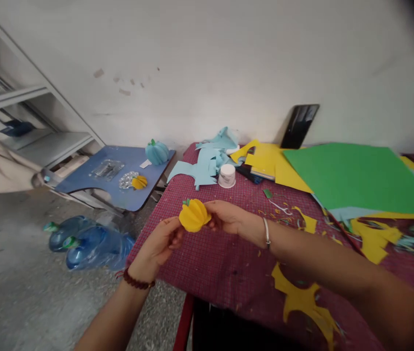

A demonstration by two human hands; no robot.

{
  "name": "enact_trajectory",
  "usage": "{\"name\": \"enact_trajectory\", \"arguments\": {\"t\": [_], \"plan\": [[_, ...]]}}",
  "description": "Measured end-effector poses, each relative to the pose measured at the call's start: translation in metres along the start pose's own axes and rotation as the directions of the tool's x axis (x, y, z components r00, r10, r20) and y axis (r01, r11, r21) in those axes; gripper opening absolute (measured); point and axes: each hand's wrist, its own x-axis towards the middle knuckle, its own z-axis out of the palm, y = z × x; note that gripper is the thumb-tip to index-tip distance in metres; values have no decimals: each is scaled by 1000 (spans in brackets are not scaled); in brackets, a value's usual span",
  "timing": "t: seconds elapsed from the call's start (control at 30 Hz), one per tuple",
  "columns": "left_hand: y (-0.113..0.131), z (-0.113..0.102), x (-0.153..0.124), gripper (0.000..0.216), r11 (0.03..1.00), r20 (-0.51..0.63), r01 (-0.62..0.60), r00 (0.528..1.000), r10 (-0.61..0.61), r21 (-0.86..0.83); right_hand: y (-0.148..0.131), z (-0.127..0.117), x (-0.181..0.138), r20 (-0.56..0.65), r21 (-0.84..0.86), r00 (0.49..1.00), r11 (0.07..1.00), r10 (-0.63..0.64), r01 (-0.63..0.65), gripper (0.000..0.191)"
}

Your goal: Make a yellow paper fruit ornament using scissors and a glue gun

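A yellow paper pumpkin [194, 215] with a small green stem is held between both hands above the left edge of the maroon checked table [228, 263]. My left hand [159, 243], with a dark bead bracelet on its wrist, pinches the pumpkin's lower left side. My right hand [226, 217], wearing a silver bangle, grips its right side with the fingers closed.
Green [353, 178] and yellow [265, 161] paper sheets, light blue scraps [207, 163], a white glue pot [226, 175] and yellow offcuts [302, 300] lie on the table. A blue side table [93, 183] holds a blue paper pumpkin [156, 152] and a small yellow one [139, 182]. Blue water bottles [89, 243] lie on the floor.
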Motion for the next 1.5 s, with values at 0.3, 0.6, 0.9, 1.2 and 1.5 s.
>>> {"name": "enact_trajectory", "arguments": {"t": [0.3,0.6,0.9,1.2,1.5], "plan": [[-15,81,-47,36,954,-134,-261,951,280,147,16,-34,-73,58,-245,934,902,-352,355,11],[-22,69,-60,16,744,-241,-417,765,598,522,20,-38,-55,272,-512,725,543,-632,665,10],[-7,-8,-26,9,494,-103,-466,642,759,734,16,-9,22,372,-672,577,217,-727,708,15],[-9,-71,48,11,539,-94,-459,694,714,707,11,-5,97,356,-793,660,160,-662,588,14],[-33,-80,60,8,619,-129,-405,760,637,673,23,-6,101,411,-816,738,146,-535,560,13]]}}
